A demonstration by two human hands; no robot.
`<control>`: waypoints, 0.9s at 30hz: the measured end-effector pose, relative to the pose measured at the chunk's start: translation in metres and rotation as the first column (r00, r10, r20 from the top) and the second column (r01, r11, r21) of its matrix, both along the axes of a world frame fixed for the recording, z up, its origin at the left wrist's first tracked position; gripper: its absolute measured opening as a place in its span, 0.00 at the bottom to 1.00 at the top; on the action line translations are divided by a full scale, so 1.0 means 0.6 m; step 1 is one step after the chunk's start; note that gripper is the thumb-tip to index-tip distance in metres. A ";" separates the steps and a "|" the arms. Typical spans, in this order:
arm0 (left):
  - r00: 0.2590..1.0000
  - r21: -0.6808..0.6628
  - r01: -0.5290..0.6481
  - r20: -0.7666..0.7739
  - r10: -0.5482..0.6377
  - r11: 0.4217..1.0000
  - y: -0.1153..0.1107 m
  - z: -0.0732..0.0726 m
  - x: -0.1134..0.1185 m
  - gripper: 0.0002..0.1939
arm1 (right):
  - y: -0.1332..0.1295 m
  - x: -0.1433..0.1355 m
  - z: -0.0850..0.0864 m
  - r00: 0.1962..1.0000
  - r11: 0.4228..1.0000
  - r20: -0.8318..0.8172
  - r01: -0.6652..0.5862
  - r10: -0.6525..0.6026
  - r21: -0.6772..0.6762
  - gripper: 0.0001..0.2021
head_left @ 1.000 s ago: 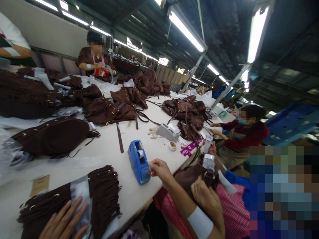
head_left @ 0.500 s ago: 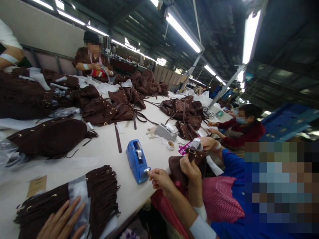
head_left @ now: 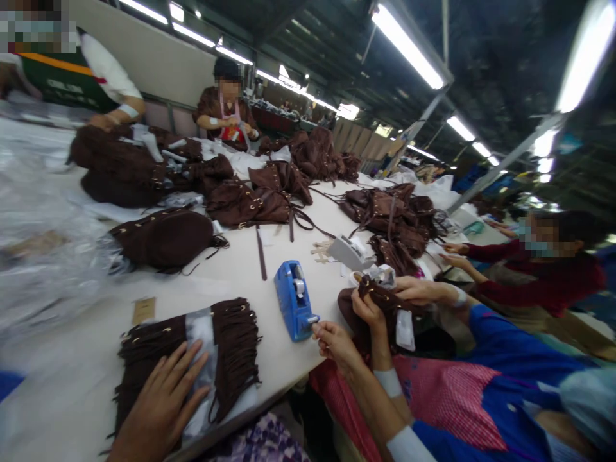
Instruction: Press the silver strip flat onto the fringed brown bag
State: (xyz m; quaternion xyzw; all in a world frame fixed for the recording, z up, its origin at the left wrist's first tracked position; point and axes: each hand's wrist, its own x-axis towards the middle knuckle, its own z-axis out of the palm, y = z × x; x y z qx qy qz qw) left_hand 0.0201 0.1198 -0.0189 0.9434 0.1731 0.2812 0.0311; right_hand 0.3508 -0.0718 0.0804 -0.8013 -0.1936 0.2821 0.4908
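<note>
My left hand (head_left: 161,404) lies flat, fingers spread, on a brown fringed suede bag (head_left: 231,350) at the near edge of the white table (head_left: 240,282). Its fingertips rest on a clear plastic strip (head_left: 199,330) wrapped over the bag. My right hand is out of view. A blue tape dispenser (head_left: 293,308) stands just right of the bag. A co-worker's hand (head_left: 334,340) pinches tape at the dispenser's front end. That person's other hands-on piece is a brown bag (head_left: 385,305) held by two hands at the table edge.
Several brown suede bags (head_left: 166,237) and piles (head_left: 385,208) cover the table's middle and far side. A grey tape dispenser (head_left: 351,251), a loose strap (head_left: 260,253) and a card tag (head_left: 143,310) lie among them. Clear plastic (head_left: 43,256) is heaped at left. Other people work around the table.
The view has swung left and my left hand has slid further up onto the fringed bag. The co-worker's bag has risen to the table edge while a hand stays at the blue dispenser.
</note>
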 end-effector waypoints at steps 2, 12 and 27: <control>0.998 0.015 -0.040 -0.042 0.041 0.999 -0.007 0.021 0.001 0.29 | -0.001 0.000 -0.013 0.999 1.000 -0.040 -0.008 0.008 -0.016 0.20; 0.992 -0.064 -0.108 -0.070 0.104 0.992 -0.017 0.032 -0.002 0.29 | 0.091 -0.214 0.028 0.899 0.931 -0.246 -0.336 0.362 0.141 0.11; 0.990 -0.153 -0.139 0.002 0.141 0.978 -0.020 0.038 -0.004 0.31 | 0.215 -0.289 -0.022 0.876 0.873 0.116 -0.478 0.467 0.094 0.04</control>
